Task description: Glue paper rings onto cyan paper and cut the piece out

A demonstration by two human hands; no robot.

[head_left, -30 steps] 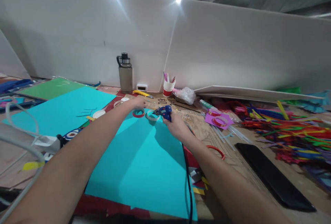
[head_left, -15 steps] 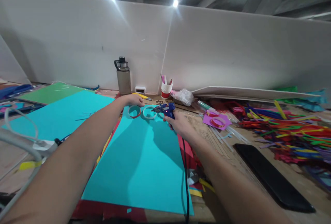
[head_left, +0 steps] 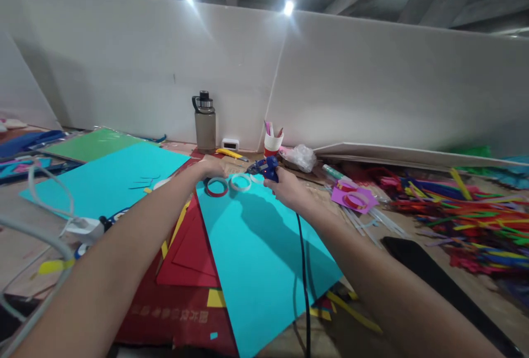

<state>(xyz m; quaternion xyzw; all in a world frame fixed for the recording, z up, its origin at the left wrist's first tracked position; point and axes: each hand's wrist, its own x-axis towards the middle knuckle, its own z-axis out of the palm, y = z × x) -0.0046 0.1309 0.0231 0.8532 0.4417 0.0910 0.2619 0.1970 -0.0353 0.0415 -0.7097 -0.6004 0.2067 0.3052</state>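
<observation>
Blue glue gun (head_left: 269,168) was clasped in right grip (head_left: 286,187); turquoise sheet (head_left: 264,248) lay below; left grip (head_left: 212,169), near red ring (head_left: 217,194): hold was unclear.

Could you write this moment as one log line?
right hand: holds blue glue gun | left hand: by turquoise sheet, contact unclear | on sheet: red-edged ring, white ring

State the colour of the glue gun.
The glue gun is dark blue; it shows best in the head view.
</observation>
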